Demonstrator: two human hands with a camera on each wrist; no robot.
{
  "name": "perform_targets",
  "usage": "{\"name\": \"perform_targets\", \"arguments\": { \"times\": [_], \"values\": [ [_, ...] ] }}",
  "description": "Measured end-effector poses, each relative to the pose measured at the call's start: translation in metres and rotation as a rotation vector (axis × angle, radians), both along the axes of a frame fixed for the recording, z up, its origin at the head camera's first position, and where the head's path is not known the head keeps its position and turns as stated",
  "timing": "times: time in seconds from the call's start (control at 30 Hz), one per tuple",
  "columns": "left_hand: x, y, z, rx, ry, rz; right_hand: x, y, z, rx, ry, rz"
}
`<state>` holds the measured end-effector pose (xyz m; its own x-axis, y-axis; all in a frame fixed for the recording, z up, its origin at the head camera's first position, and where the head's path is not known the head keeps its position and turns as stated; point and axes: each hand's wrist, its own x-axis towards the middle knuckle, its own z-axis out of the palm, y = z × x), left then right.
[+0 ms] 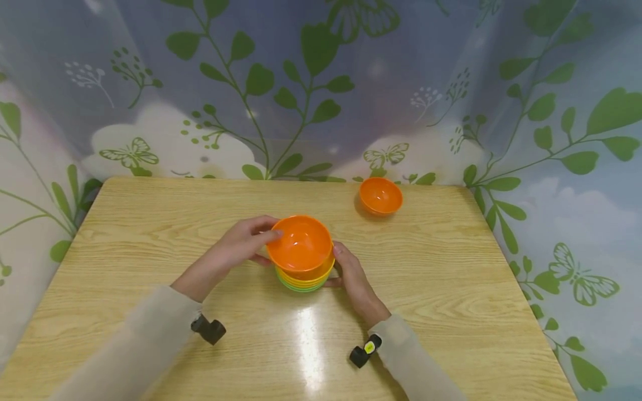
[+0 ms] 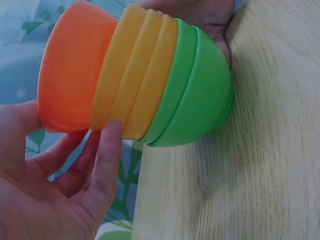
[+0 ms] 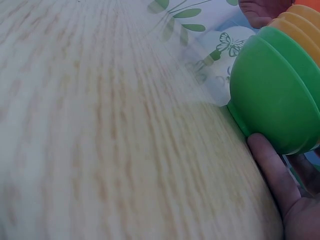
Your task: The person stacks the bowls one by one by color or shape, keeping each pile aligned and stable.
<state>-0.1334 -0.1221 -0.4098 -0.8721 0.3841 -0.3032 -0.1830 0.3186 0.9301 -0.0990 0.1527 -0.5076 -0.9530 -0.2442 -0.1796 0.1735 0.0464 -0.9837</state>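
Observation:
At the middle of the table stands a nested stack of bowls: yellow bowls [image 2: 135,75] above green bowls [image 2: 200,100]. An orange bowl [image 1: 300,245] sits topmost, its wall standing well out of the yellow ones. My left hand [image 1: 243,240] pinches the orange bowl's left rim, thumb over the edge and fingers below; one fingertip touches a yellow bowl in the left wrist view. On the opposite side my right hand [image 1: 355,281] holds the stack, thumb near the yellow rims. In the right wrist view its fingers [image 3: 272,170] lie low against the green bowl.
Another orange bowl [image 1: 381,196] stands upright near the table's back edge, right of the stack. The wood-grain table [image 1: 165,223] meets a leaf-and-butterfly patterned curtain [image 1: 281,111] behind and at both sides.

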Motion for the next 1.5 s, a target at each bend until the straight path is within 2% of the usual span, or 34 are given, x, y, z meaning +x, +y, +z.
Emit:
{"name": "perform_targets", "arguments": {
  "times": [0.3, 0.47, 0.53, 0.6, 0.77, 0.87, 1.03, 1.5],
  "values": [
    [0.003, 0.007, -0.006, -0.044, 0.055, -0.013, 0.0, -0.002, -0.001, -0.023, -0.001, -0.02],
    [0.005, 0.008, -0.007, -0.064, 0.07, 0.001, -0.001, -0.002, -0.002, -0.044, 0.018, -0.011],
    [0.005, 0.008, -0.008, -0.09, 0.099, 0.008, -0.001, -0.001, -0.002, -0.042, 0.021, -0.01],
    [0.007, 0.009, -0.008, -0.159, 0.168, 0.022, -0.001, -0.001, -0.002, -0.042, 0.021, -0.011],
    [0.012, 0.015, -0.008, -0.386, 0.417, 0.07, 0.0, -0.001, -0.002, -0.044, 0.028, -0.009],
    [0.014, 0.018, -0.009, -0.437, 0.489, 0.099, 0.001, -0.001, -0.001, -0.035, 0.03, -0.008],
    [0.016, 0.021, -0.01, -0.447, 0.53, 0.122, 0.001, -0.001, 0.0, -0.04, 0.022, -0.011],
    [0.021, 0.027, -0.018, -0.461, 0.552, 0.158, 0.0, -0.002, 0.0, -0.054, 0.017, -0.013]
  ]
}}
